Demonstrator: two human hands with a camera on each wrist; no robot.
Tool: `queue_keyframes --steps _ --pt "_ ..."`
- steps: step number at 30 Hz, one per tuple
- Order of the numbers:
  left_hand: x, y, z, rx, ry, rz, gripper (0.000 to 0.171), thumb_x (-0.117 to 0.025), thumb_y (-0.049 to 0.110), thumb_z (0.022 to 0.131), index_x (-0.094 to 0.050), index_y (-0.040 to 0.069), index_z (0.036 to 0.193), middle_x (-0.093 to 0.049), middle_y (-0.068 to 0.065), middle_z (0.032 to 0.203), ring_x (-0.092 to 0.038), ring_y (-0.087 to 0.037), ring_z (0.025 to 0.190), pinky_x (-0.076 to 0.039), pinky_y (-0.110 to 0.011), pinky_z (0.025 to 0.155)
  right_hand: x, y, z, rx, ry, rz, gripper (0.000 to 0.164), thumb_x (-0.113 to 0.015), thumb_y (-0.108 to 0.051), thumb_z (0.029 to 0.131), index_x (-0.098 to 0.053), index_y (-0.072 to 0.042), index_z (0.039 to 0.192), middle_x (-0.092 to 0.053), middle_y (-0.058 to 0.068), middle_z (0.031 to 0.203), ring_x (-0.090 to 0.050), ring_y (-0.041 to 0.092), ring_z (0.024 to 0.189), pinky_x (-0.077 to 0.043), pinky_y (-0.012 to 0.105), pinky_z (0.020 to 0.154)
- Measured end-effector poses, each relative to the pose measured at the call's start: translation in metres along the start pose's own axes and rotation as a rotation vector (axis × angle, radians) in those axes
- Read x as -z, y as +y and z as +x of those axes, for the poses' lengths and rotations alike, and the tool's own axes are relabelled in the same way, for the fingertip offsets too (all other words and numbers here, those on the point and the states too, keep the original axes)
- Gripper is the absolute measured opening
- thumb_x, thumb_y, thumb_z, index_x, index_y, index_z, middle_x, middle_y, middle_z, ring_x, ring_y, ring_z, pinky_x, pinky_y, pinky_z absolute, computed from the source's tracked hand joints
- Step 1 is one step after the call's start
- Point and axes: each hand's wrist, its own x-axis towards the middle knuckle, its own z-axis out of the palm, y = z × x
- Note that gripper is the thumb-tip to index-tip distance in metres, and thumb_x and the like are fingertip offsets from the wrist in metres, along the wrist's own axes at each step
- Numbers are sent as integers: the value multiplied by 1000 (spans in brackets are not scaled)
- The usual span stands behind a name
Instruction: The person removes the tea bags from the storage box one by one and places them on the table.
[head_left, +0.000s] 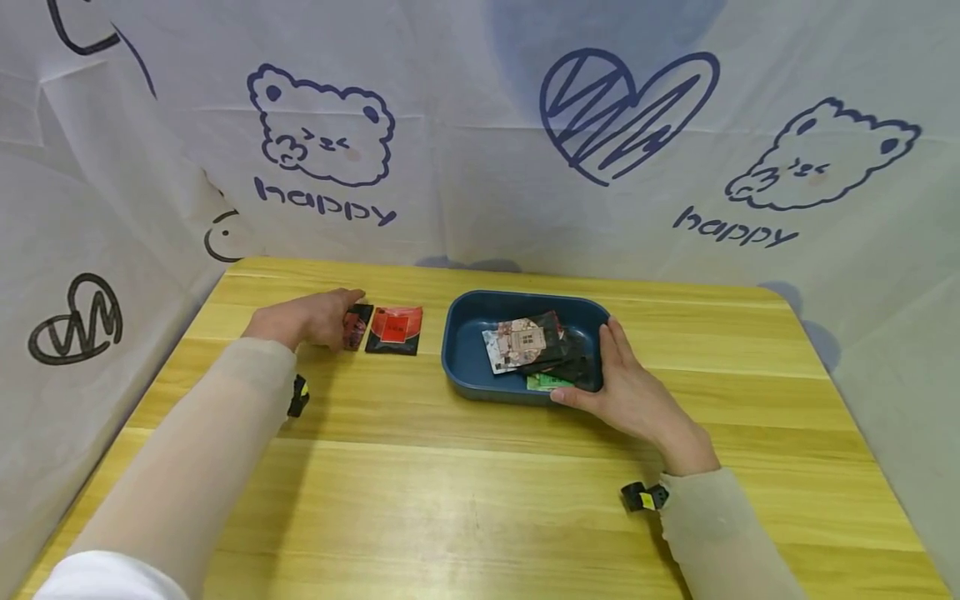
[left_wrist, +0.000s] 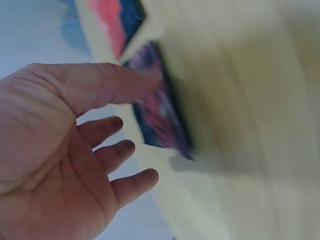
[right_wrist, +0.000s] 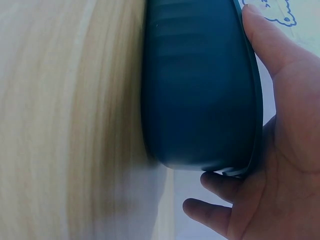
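Observation:
My left hand (head_left: 315, 321) is at a small dark packet with a pink pattern (head_left: 356, 327) on the table's left side. In the left wrist view, the thumb reaches across that packet (left_wrist: 159, 112), the index finger is hidden and the other fingers are loosely spread. A red and black packet (head_left: 394, 331) lies just to its right. My right hand (head_left: 633, 392) grips the right end of a dark blue plastic tub (head_left: 468, 367), thumb at the near rim and fingers around the end wall. Several packets (head_left: 521, 342) lie in a loose pile inside, one of them green (head_left: 546, 382).
The wooden table (head_left: 450, 500) runs back to a white cloth (head_left: 465, 167) printed with bears and hearts. A similar cloth (head_left: 82, 208) hangs on the left. Both wrists carry small black cameras, one below the right hand (head_left: 643, 497).

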Motion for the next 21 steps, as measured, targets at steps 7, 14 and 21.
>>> queue_keyframes --steps 7,14,21 --pt "9 47 -9 -76 191 50 72 -53 0 98 -28 0 165 -27 -26 170 -28 -47 156 -26 -60 127 0 3 -2 -8 5 -1 138 -60 -88 84 4 2 167 17 17 176 -23 53 156 -42 65 115" --pt "11 114 -18 -240 300 145 64 -67 18 102 -44 6 160 -42 -18 165 -40 -39 153 -35 -54 125 -3 3 -1 2 10 0 138 -59 -88 84 3 2 167 16 17 176 -26 52 156 -44 64 114" --pt "-4 168 -12 -356 220 198 71 -66 25 105 -34 10 166 -36 -16 170 -39 -36 154 -38 -51 124 -1 3 -1 2 15 20 137 -61 -88 83 3 -1 168 15 15 177 -26 51 156 -42 64 116"
